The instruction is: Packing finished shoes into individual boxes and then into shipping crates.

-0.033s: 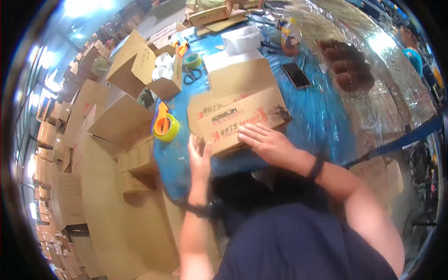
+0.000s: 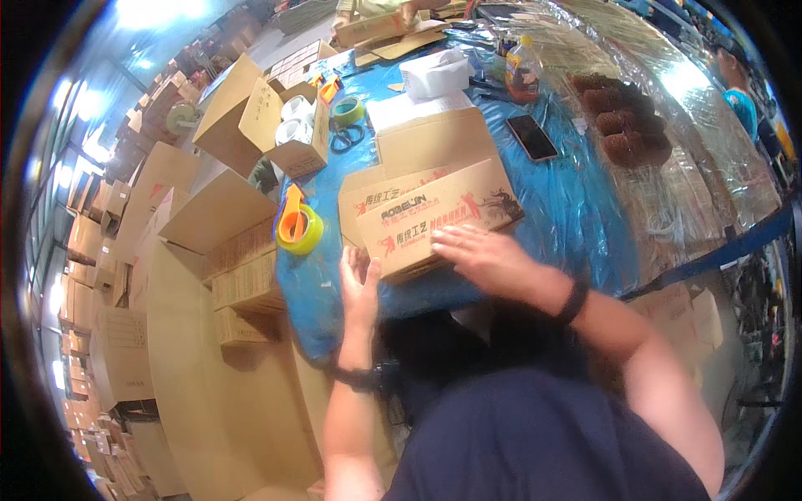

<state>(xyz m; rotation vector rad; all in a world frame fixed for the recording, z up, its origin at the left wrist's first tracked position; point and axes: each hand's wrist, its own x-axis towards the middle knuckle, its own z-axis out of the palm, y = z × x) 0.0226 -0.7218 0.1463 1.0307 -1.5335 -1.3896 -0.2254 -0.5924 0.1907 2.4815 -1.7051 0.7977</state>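
A brown cardboard box (image 2: pixel 434 209) with red and black print lies on the near edge of a table with a blue cover (image 2: pixel 568 200). My right hand (image 2: pixel 480 255) rests palm down on the box's top flap, fingers spread. My left hand (image 2: pixel 359 280) presses flat against the box's near left side, fingers pointing up. Neither hand curls around anything. An orange and yellow tape dispenser (image 2: pixel 296 224) sits on the table just left of the box.
Behind the box are a dark phone (image 2: pixel 532 136), scissors (image 2: pixel 342 138), a green tape roll (image 2: pixel 348 110), an open carton of white rolls (image 2: pixel 288 134), a white box (image 2: pixel 434 73) and a bottle (image 2: pixel 522 71). Flat cardboard stacks (image 2: pixel 167 275) fill the left. Another person (image 2: pixel 739 83) stands far right.
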